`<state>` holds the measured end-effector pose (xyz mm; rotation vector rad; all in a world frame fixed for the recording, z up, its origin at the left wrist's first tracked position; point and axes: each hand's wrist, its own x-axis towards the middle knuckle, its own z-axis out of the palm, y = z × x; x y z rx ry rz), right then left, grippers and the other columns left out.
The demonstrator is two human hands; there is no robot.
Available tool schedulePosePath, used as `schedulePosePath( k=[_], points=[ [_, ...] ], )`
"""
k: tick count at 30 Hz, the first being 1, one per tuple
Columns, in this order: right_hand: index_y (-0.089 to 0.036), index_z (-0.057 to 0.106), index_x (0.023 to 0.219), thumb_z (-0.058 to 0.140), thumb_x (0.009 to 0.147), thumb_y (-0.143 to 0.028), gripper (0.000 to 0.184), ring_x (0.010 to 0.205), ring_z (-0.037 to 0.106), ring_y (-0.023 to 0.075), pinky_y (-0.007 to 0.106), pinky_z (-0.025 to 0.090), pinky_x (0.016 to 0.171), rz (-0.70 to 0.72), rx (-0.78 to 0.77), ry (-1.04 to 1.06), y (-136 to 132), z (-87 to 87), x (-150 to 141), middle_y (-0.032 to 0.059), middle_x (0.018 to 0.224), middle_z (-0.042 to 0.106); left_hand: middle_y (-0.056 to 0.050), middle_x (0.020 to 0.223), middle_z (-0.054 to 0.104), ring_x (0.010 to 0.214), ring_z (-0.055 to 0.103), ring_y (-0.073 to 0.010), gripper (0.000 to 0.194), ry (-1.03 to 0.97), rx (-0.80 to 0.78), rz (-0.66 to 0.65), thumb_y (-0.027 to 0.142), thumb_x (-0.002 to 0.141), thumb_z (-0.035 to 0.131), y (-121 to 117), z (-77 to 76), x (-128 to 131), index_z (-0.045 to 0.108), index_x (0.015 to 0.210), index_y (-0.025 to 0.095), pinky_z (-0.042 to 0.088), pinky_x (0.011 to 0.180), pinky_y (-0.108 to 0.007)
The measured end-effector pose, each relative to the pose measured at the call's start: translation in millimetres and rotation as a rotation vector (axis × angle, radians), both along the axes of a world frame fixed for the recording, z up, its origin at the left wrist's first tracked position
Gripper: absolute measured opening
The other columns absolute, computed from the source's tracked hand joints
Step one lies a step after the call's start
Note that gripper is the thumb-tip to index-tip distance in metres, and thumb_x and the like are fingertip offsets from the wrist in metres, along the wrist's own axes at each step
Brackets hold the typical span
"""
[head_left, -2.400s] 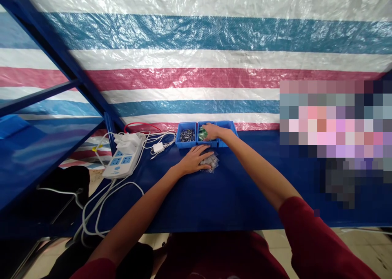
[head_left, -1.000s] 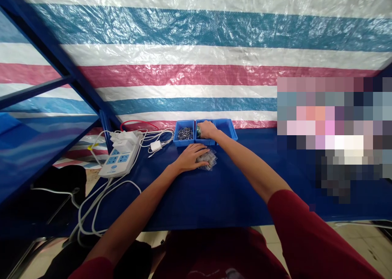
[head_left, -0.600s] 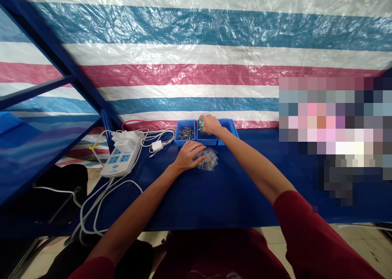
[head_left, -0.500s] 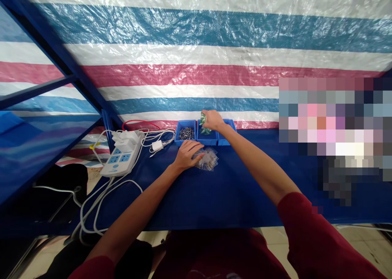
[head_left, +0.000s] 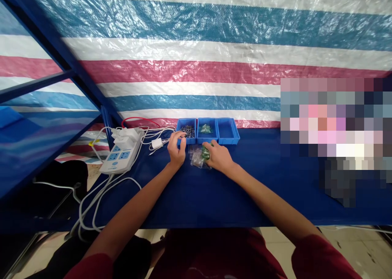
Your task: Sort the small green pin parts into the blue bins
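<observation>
My right hand (head_left: 221, 158) is closed round a bunch of small green packets (head_left: 206, 153), low over the table. Clear plastic bags (head_left: 196, 157) with small pieces inside lie right beside it, on the left. My left hand (head_left: 176, 150) is raised a little at the near edge of the left blue bin (head_left: 186, 141), fingers bent and thumb apart, with nothing visible in it. Small dark metal parts (head_left: 188, 130) fill that bin. In the middle blue bin (head_left: 207, 140) a few green-white packets (head_left: 205, 128) lie at the bottom.
The right blue bin (head_left: 228, 140) adjoins the other two. A white power strip (head_left: 121, 156) with plugs, white cables (head_left: 98, 201) and a small white adapter (head_left: 157, 143) lie left on the blue table (head_left: 208, 201). A striped tarp (head_left: 190, 74) hangs behind.
My right hand has come out of the middle bin with green packets and moved down towards me beside the clear bags. My left hand has lifted off the bags and shifted left.
</observation>
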<state>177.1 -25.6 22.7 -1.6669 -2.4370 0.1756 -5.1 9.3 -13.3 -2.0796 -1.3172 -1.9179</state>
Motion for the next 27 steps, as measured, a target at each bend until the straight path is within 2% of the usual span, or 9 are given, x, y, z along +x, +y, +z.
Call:
schedulePosePath(
  k=[4,7,11,15,18,20,22,24,27],
  points=[
    [-0.025,0.037,0.140,0.066,0.076,-0.034,0.071,0.110,0.054,0.0309,0.038,0.050,0.082,-0.068,0.039,-0.034,-8,-16.2,-9,0.0152,0.131,0.046,-0.009,0.101,0.063,0.095,0.060,-0.0196,0.031,0.132,-0.085,-0.148,0.038,0.096,0.039,-4,0.7,3,0.060,0.100,0.017,0.050,0.085,-0.035],
    [-0.022,0.025,0.147,0.069,0.075,-0.041,0.087,0.126,0.042,0.0352,0.045,0.042,0.096,-0.073,0.043,-0.010,-10,-23.8,-11,0.0182,0.145,0.034,-0.011,0.105,0.063,0.099,0.060,-0.0206,0.034,0.195,-0.166,-0.223,0.041,0.096,0.038,-6,-0.8,4,0.061,0.102,0.016,0.050,0.088,-0.036],
    [-0.019,0.014,0.152,0.063,0.076,-0.057,0.097,0.137,0.029,0.0381,0.051,0.031,0.105,-0.059,0.035,0.038,-14,-36.1,-12,0.0205,0.153,0.024,-0.013,0.110,0.062,0.107,0.058,-0.0231,0.038,0.255,-0.211,-0.326,0.044,0.095,0.038,-5,-0.6,4,0.060,0.107,0.015,0.047,0.095,-0.039],
    [-0.018,0.005,0.153,0.058,0.073,-0.069,0.109,0.142,0.017,0.0403,0.055,0.021,0.111,-0.088,0.042,0.076,-16,-43.0,-10,0.0194,0.157,0.012,-0.012,0.109,0.063,0.107,0.059,-0.0232,0.039,0.291,-0.227,-0.411,0.044,0.095,0.039,-6,14.7,5,0.061,0.109,0.015,0.045,0.098,-0.039],
    [-0.020,0.000,0.153,0.061,0.069,-0.071,0.116,0.144,0.008,0.0418,0.058,0.017,0.111,-0.078,0.012,0.107,-19,-42.5,-4,0.0175,0.159,0.000,-0.010,0.106,0.064,0.103,0.060,-0.0214,0.037,0.305,-0.310,-0.394,0.042,0.096,0.040,-15,29.0,8,0.061,0.111,0.016,0.047,0.096,-0.036],
    [-0.022,-0.004,0.153,0.065,0.066,-0.070,0.121,0.144,0.004,0.0415,0.059,0.017,0.111,-0.061,-0.015,0.132,-23,-41.5,1,0.0155,0.159,-0.005,-0.010,0.112,0.063,0.107,0.059,-0.0217,0.038,0.371,-0.384,-0.402,0.043,0.096,0.041,-25,32.5,10,0.060,0.117,0.018,0.046,0.098,-0.036],
    [-0.024,-0.011,0.152,0.069,0.063,-0.067,0.127,0.145,0.001,0.0398,0.059,0.017,0.111,-0.038,-0.036,0.154,-26,-42.0,6,0.0137,0.159,-0.009,-0.011,0.128,0.056,0.121,0.052,-0.0248,0.045,0.484,-0.441,-0.392,0.047,0.096,0.039,-35,29.0,11,0.053,0.130,0.021,0.040,0.105,-0.039],
    [-0.024,-0.018,0.150,0.070,0.063,-0.066,0.130,0.145,-0.003,0.0369,0.058,0.016,0.112,0.001,-0.046,0.167,-29,-44.6,11,0.0131,0.159,-0.011,-0.011,0.146,0.041,0.134,0.038,-0.0294,0.057,0.644,-0.499,-0.393,0.053,0.094,0.039,-43,20.3,11,0.038,0.144,0.025,0.033,0.111,-0.044],
    [-0.023,-0.023,0.148,0.067,0.065,-0.067,0.130,0.146,-0.006,0.0327,0.055,0.014,0.114,0.050,-0.075,0.174,-30,-50.2,20,0.0134,0.158,-0.013,-0.009,0.158,0.020,0.144,0.019,-0.0344,0.073,0.841,-0.526,-0.405,0.062,0.089,0.041,-46,4.6,8,0.021,0.151,0.029,0.019,0.116,-0.052]
  ],
)
